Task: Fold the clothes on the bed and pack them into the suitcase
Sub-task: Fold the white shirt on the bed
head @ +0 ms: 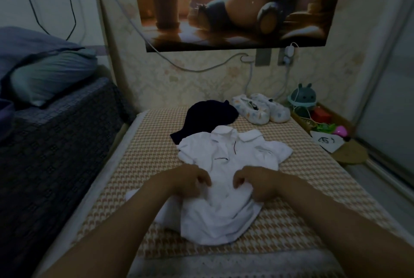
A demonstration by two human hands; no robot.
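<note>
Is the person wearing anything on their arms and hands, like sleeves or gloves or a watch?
No. The left hand and right hand wear no gloves, and I see no rings, watch or bracelet. Both forearms are uncovered right to the picture's edge, with no sleeves in view. The room is dim, so something tiny could be missed.

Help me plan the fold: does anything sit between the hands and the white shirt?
Nothing visible does. The left hand and right hand rest on the white shirt, fingers curled into its fabric. The dark garment lies beyond the collar, clear of both hands. No suitcase is in view, so that path is unknown.
</note>
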